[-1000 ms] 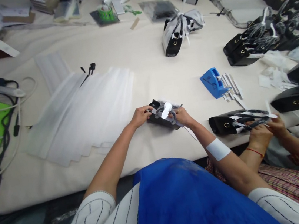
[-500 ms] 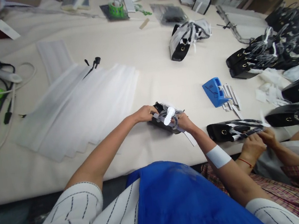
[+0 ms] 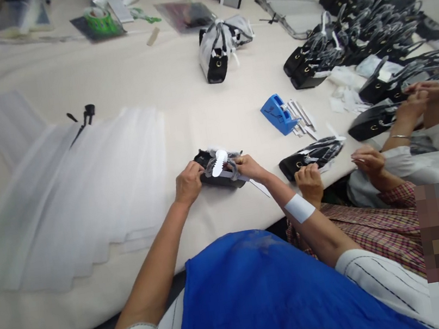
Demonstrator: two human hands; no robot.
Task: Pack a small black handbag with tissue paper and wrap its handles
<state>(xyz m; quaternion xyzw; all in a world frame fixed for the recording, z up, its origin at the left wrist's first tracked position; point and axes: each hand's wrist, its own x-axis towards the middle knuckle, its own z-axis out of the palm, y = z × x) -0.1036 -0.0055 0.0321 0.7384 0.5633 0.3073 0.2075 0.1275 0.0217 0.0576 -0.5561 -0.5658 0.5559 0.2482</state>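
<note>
A small black handbag (image 3: 226, 181) rests on the table in front of me, its handles wrapped in clear plastic. On top of it lies a white tag (image 3: 219, 163) with a scalloped edge. My left hand (image 3: 190, 182) pinches the bag's left end, fingers closed. With closed fingers, my right hand (image 3: 249, 167) grips the bag at the wrapped handles on its right side. A white strip (image 3: 259, 188) sticks out below that hand. Fingertips of both hands are partly hidden against the bag.
White foam sheets (image 3: 85, 206) fan out at left. A blue tape dispenser (image 3: 278, 114) stands right, beside pale strips (image 3: 299, 117). Another black handbag (image 3: 294, 166) lies near a co-worker's hand (image 3: 310, 184). Many black bags (image 3: 374, 15) crowd the far right; a wrapped bag (image 3: 216, 66) stands behind.
The view has swung right, so the table's things sit further left. Both my hands stay on the handbag. The neighbouring co-worker's hands have moved apart, one off the bag there.
</note>
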